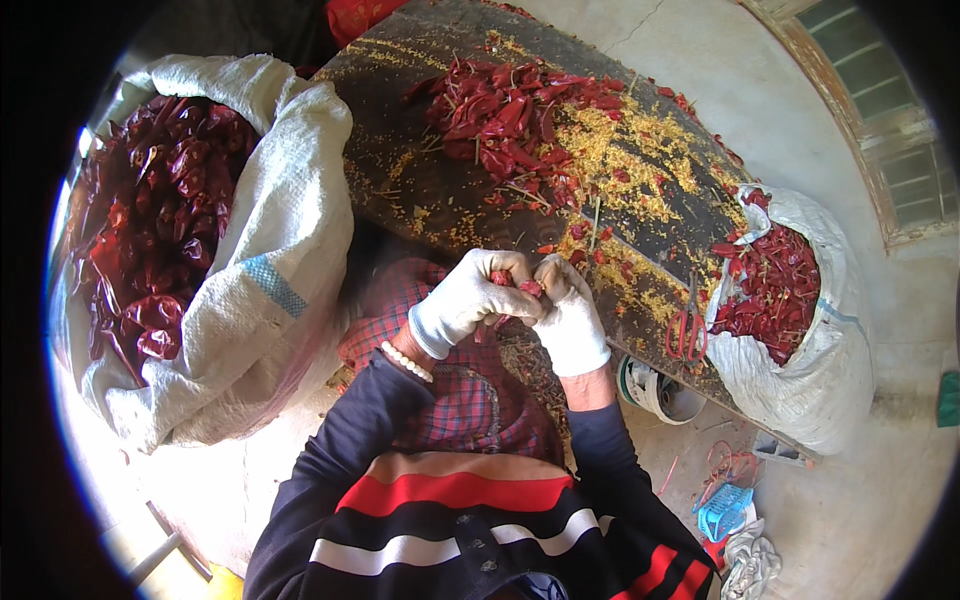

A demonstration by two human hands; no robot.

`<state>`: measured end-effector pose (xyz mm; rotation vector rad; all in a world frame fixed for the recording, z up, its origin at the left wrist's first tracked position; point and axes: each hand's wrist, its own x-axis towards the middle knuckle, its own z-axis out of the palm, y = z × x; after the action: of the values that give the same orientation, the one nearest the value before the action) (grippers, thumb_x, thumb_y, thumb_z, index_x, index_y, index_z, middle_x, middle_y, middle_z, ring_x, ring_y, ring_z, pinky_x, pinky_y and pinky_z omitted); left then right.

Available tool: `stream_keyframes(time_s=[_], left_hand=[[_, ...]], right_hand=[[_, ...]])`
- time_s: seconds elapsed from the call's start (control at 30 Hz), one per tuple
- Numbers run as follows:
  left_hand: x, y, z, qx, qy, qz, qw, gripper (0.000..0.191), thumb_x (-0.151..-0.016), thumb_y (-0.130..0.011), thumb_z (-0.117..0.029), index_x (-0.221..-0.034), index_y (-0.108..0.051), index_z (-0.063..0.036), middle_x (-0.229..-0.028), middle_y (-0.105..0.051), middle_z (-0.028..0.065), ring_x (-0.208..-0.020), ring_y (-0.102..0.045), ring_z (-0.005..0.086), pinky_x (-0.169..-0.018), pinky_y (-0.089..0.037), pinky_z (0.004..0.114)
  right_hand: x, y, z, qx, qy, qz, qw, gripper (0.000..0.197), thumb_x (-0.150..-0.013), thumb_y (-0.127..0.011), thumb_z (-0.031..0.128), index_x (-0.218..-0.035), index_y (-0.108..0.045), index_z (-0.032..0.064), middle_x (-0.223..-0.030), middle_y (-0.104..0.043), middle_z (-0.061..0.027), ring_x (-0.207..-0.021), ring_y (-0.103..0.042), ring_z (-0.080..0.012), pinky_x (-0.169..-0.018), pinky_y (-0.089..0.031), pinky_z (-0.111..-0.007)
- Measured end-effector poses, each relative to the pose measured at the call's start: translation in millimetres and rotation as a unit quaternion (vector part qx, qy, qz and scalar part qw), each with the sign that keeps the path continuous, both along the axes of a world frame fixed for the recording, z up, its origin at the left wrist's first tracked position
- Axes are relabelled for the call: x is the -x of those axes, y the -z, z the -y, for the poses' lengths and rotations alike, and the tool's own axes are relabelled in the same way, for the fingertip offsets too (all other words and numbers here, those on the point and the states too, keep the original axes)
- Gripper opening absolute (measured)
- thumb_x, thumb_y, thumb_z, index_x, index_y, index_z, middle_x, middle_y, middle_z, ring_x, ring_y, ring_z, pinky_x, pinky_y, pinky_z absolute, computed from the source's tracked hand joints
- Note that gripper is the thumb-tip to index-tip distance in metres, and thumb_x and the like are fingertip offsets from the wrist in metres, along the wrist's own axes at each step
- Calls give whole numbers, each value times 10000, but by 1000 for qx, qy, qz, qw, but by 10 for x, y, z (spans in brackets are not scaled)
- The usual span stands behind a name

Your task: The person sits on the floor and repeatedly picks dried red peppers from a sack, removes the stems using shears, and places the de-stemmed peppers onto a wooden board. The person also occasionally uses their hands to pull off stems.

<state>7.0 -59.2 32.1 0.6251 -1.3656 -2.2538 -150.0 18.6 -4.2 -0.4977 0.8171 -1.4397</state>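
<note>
My left hand [480, 294], in a white knit glove with a soiled thumb and fingers, is closed around dried red chili pepper pieces [531, 288]. Touching it from the right, my right hand [568, 313] wears a similar glove, its fingertips pinched at the pepper; how much of it they hold is hidden. Beyond both hands, a heap of dried red peppers [510, 120] with stems lies on a dark table [382, 172], beside scattered yellow seeds [637, 150]. Red-handled scissors [686, 330] rest near the table's right edge.
A large white woven sack [300, 202] of whole dried peppers [180, 180] stands at left. At right, another white sack [825, 375] holds red pepper pieces [780, 292]. A white bucket [652, 394] sits below the table edge, and a blue plastic basket [724, 511] lies on the floor.
</note>
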Motion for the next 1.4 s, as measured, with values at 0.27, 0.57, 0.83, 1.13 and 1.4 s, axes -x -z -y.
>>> stream_keyframes(time_s=[0.27, 0.57, 0.83, 1.13, 1.4], left_hand=[[-81, 71, -227, 101, 55, -59, 992, 150, -755, -787, -71, -790, -650, -24, -717, -652, 36, -553, -561, 67, -455, -409, 211], [125, 150, -141, -109, -73, -65, 989, 135, -908, -678, -195, -912, -600, -84, -711, -598, -36, -586, -536, 37, -515, -393, 176], [202, 212, -148, -120, -87, -113, 982, 168, -935, -606, -206, -989, -588, -48, -854, -673, 84, -637, -563, 82, -588, -438, 211], [190, 239, -101, -211, -101, -107, 966, 113, -917, -585, -55, -1018, -588, -6, -1015, -695, 130, -630, -630, 104, -502, -453, 193], [273, 143, -181, -139, -114, -70, 981, 225, -923, -612, -78, -1138, -618, -12, -891, -677, 38, -631, -622, 67, -503, -446, 171]], right_hand=[[715, -282, 434, 119, 255, 200, 938, 322, -993, -520, 304, -720, -515, 134, -586, -433, 29, -494, -395, -93, -490, -377, -241], [698, -84, 1127, 39, 23, -681, 731, 414, -859, -681, 251, -1218, -601, 62, -1177, -662, -148, -1055, -653, -246, -894, -531, -390], [477, 376, 2022, -1, 16, -921, 390, 620, -762, -765, 346, -1289, -510, 142, -1181, -589, -119, -1105, -562, -304, -856, -477, -457], [1881, 302, 1776, -101, 177, -800, 564, 183, -799, -661, 129, -968, -691, 64, -984, -692, -191, -894, -676, -346, -804, -510, -421], [1867, 363, 1622, -71, 223, -790, 567, 260, -791, -735, 252, -956, -690, 56, -1014, -672, -146, -965, -627, -323, -856, -488, -407]])
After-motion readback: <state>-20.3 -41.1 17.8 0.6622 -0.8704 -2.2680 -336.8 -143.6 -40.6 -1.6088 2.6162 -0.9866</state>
